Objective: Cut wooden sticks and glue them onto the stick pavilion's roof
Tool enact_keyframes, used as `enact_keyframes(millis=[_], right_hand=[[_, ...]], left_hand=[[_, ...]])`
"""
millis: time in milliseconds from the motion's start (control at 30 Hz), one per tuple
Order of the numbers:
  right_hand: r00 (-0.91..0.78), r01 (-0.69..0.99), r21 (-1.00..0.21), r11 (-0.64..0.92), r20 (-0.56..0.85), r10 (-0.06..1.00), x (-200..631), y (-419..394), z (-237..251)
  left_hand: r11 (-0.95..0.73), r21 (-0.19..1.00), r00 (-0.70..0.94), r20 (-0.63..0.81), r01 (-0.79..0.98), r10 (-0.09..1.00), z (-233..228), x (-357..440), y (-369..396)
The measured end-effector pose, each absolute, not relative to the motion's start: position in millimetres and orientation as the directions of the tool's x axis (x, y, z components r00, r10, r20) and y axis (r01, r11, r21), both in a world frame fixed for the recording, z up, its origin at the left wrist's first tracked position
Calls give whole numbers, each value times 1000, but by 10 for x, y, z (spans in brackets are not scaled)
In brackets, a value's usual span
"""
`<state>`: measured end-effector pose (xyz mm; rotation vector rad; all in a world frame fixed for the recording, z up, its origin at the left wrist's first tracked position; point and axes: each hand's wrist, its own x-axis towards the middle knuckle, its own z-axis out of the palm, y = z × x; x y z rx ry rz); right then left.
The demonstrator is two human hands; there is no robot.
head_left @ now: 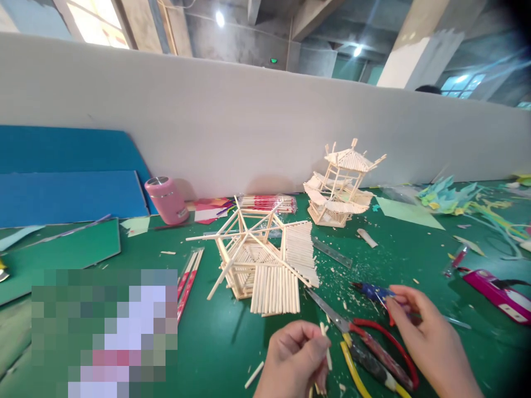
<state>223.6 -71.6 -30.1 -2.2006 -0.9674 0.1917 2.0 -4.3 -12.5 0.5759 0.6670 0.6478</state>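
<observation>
Bright, even light falls from round ceiling lamps (219, 18) and a glowing window (97, 19) at upper left. The green-covered bench (215, 342) carries only soft, short shadows. Straight lines bow toward the edges, and the right corners darken. A pixelated block (103, 331) masks the lower left. Both hands are slightly soft.

Pale partition wall (257, 132); green table (219, 342), concrete ceiling, ceiling lights (219, 18), bright windows (97, 19)

Head-worn camera looks forward and down from close above the green table (215, 348), facing the grey partition wall (249, 127) behind it.
</observation>
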Motion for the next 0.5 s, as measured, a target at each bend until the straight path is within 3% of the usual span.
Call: enact_keyframes(millis=[133,267,500], right_hand=[[708,667,-469,-580,154,689,2647,-897,-594],[741,568,-522,-636,-13,672,2729,-931,-707],[733,525,-544,-655,-102,672,2809,-941,-665]], left_hand=[[620,708,530,-401,-339,747,-145,5,-57],[567,758,488,-380,-322,786,-127,-11,-68],[542,779,488,-358,-314,796,-92,-35,-73]])
